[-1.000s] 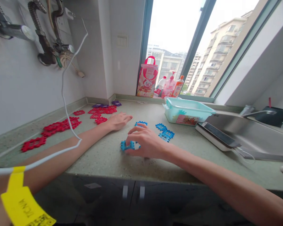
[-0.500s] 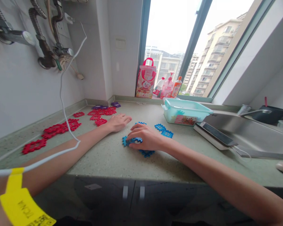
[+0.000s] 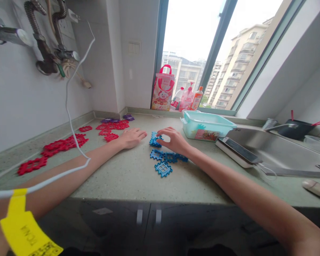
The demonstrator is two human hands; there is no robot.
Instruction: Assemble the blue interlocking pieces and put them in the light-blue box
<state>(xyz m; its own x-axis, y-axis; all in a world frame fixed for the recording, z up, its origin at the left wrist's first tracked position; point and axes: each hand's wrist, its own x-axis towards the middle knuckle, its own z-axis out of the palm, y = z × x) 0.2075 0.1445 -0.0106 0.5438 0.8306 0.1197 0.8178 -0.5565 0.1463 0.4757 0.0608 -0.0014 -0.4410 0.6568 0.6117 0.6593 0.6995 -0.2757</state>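
Observation:
My right hand (image 3: 174,140) pinches a blue plastic tile (image 3: 154,140) at the middle of the green counter (image 3: 130,177), holding it tilted off the surface. Just in front of that hand lie three more blue tiles: a joined pair (image 3: 165,156) and a single one (image 3: 163,168) nearer to me. My left hand (image 3: 132,137) rests flat on the counter, fingers loosely spread, just left of the held tile and holding nothing. Red tiles (image 3: 64,144) lie scattered along the left side, and a few purple tiles (image 3: 128,117) sit at the back corner.
A light teal plastic box (image 3: 206,127) stands behind my right hand. Right of it are a white scale (image 3: 237,151) and a steel sink (image 3: 280,151) with a tap. A pink bag (image 3: 162,89) and bottles (image 3: 190,97) stand on the window sill. A white cable (image 3: 72,117) hangs over my left arm.
My right hand left the blue tiles it was pressing near the front and moved back to take hold of another blue tile. The left hand has stayed put.

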